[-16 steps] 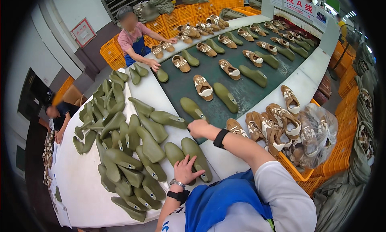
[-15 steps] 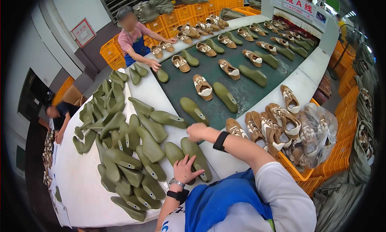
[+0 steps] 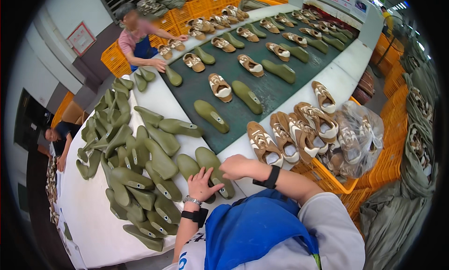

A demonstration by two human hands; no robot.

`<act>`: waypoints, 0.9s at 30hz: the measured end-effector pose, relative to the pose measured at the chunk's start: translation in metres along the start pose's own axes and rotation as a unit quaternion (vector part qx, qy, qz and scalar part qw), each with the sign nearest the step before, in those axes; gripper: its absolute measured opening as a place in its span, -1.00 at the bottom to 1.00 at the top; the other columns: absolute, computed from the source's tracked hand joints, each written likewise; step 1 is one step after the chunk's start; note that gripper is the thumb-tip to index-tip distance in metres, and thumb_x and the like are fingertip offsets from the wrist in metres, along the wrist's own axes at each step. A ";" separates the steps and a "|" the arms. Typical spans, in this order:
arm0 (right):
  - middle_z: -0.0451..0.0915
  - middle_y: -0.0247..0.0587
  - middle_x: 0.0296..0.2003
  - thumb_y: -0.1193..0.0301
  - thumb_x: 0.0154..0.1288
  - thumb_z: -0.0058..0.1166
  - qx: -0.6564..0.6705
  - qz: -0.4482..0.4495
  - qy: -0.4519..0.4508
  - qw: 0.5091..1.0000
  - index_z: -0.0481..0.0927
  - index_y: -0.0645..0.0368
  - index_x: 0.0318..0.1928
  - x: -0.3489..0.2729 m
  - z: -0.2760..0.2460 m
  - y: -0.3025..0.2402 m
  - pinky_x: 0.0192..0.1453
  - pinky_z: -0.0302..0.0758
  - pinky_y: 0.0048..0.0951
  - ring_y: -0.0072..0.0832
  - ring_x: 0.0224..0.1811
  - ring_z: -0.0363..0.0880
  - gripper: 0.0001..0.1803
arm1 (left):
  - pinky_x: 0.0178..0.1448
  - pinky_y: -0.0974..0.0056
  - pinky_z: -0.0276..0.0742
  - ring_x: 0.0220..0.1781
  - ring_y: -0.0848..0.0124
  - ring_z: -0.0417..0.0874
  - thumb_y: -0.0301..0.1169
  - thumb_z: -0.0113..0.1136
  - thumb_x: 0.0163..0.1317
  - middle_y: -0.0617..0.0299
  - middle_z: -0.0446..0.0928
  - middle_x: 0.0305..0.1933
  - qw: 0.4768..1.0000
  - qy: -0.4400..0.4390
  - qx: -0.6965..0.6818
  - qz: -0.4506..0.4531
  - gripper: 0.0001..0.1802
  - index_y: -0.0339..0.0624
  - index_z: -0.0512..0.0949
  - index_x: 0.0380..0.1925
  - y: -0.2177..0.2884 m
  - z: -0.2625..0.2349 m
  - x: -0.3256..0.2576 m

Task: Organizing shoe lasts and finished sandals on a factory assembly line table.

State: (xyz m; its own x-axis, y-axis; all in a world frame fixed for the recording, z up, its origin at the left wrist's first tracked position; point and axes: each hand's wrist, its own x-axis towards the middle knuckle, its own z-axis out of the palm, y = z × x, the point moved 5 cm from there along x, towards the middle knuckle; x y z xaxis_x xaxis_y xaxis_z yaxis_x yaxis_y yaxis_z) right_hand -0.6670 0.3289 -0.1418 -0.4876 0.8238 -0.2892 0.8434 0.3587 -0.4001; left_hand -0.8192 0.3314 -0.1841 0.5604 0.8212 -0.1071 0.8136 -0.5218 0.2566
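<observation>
Two green shoe lasts lie side by side at the near edge of the table, and my left hand rests on them with its fingers spread. Close to the right-hand last of this pair is my right hand, its fingers curled in and no object visible in it. Left of my hands lies a big pile of green lasts. Ahead, a dark green conveyor belt carries brown-and-white sneakers beside more lasts.
At right, several sneakers lie along the white ledge above an orange crate. A clear plastic bag of shoes sits there. Across the belt's far left corner, a co-worker in a pink shirt touches a last. Another person sits far left.
My right hand has drawn back from the belt's near edge toward the pair of lasts. My left hand stays on the pair. The whole view has shifted slightly.
</observation>
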 end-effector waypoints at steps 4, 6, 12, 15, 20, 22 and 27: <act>0.61 0.02 -0.40 0.29 0.03 0.08 -0.015 0.106 0.069 0.992 0.62 0.22 -0.44 -0.065 -0.009 0.041 -0.24 0.54 -0.21 -0.14 -0.31 0.61 -0.76 | 0.31 0.06 0.07 0.19 0.16 0.39 0.24 0.18 -0.12 0.03 0.30 0.25 1.000 0.000 0.004 -0.001 -0.15 0.11 0.33 0.17 0.001 -0.001 -0.003; 0.61 0.03 -0.42 0.28 0.02 0.11 -0.019 0.186 0.085 0.979 0.62 0.23 -0.42 -0.094 0.004 0.061 -0.26 0.54 -0.23 -0.17 -0.31 0.62 -0.75 | 0.31 0.06 0.07 0.19 0.16 0.39 0.24 0.19 -0.12 0.03 0.30 0.24 1.000 0.004 0.000 0.002 -0.16 0.10 0.33 0.17 0.002 -0.003 -0.002; 0.58 -0.03 -0.49 0.21 0.07 0.13 0.018 0.238 0.255 0.937 0.58 0.19 -0.37 -0.115 0.056 0.091 -0.41 0.52 -0.26 -0.21 -0.46 0.59 -0.72 | 0.29 -0.02 0.07 0.16 0.19 0.42 0.25 0.18 -0.13 0.00 0.29 0.24 1.000 0.001 -0.002 0.011 -0.16 0.07 0.36 0.15 0.003 -0.001 0.002; 0.52 -0.23 -0.62 0.17 0.21 0.05 0.452 0.215 0.304 0.810 0.56 0.19 -0.37 -0.122 0.022 0.086 -0.60 0.44 -0.49 -0.52 -0.67 0.51 -0.69 | 0.30 -0.01 0.05 0.17 0.18 0.41 0.26 0.16 -0.12 -0.01 0.29 0.25 1.000 -0.001 -0.006 0.000 -0.15 0.08 0.35 0.16 -0.001 -0.001 -0.003; 0.51 -0.40 -0.60 0.13 0.36 -0.19 0.874 0.054 0.228 0.425 0.52 0.16 -0.28 -0.126 0.018 0.095 -0.77 0.14 -0.73 -0.73 -0.83 0.22 -0.64 | 0.31 0.03 0.12 0.23 0.17 0.36 0.14 0.22 -0.05 -0.02 0.28 0.25 0.992 -0.055 -0.114 -0.017 -0.17 -0.04 0.30 0.19 -0.002 -0.005 0.006; 0.55 -0.41 -0.56 0.14 0.37 -0.22 0.916 0.042 0.172 0.360 0.51 0.22 -0.20 -0.123 0.014 0.084 -0.80 0.14 -0.77 -0.77 -0.82 0.24 -0.61 | 0.30 0.07 0.17 0.26 0.17 0.33 0.01 0.25 0.01 -0.01 0.28 0.25 0.944 -0.090 -0.312 -0.054 -0.20 -0.12 0.27 0.21 -0.022 -0.006 0.011; 0.60 -0.30 -0.46 0.16 0.41 -0.30 0.916 0.114 0.152 0.354 0.45 0.32 -0.04 -0.112 0.028 0.066 -0.85 0.13 -0.83 -0.80 -0.84 0.25 -0.54 | 0.22 0.25 0.31 0.23 0.29 0.34 -0.34 0.13 0.21 0.02 0.24 0.26 0.616 0.040 -0.787 -0.026 -0.28 -0.24 0.01 0.29 -0.003 -0.081 0.033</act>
State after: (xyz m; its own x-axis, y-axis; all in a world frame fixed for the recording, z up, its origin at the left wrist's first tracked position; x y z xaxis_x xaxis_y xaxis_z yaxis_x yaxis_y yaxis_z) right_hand -0.5628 0.2476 -0.1605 -0.1714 0.8487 -0.5004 -0.8439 -0.3886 -0.3699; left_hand -0.8158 0.3794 -0.1106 0.4788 0.8692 -0.1231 -0.3622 0.3233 0.8742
